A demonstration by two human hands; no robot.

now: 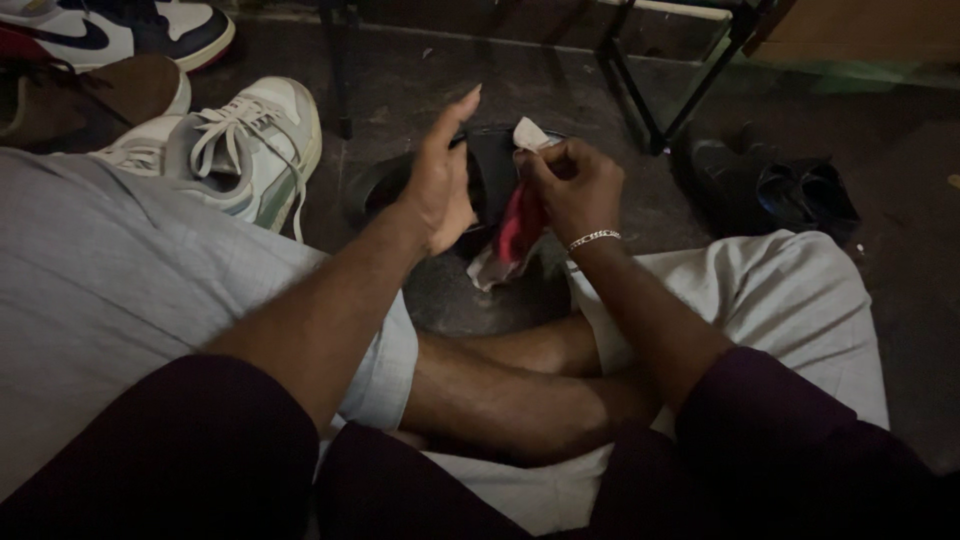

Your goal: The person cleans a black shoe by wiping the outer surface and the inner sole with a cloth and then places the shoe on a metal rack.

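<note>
Down on the floor (pixel 880 330), the person sat cross-legged with both hands raised over a black slide sandal (pixel 490 175). The right hand (pixel 575 190) was closed, its fingertips pinching a red-and-white cloth (pixel 515 235) that hung down from the grip toward the floor. The left hand (pixel 440 180) stood just beside it, open, fingers straight and thumb up, touching nothing that I could see; the sandal lay directly behind and between the 2 hands. A white lace-up sneaker (pixel 245 150) rested well off to the left hand's outer side, with a brown shoe (pixel 95 95) and a white-and-navy sneaker (pixel 120 25) beyond it. A pair of dark shoes (pixel 770 190) sat beyond the right hand's outer side, near black metal legs (pixel 650 90).

The likeliest trouble, as I judged it, was the cloth slipping: only a small pinch held it, so a tug could drop it onto the dusty floor. The dim light might also let a missed spot on the black sandal go unnoticed.
</note>
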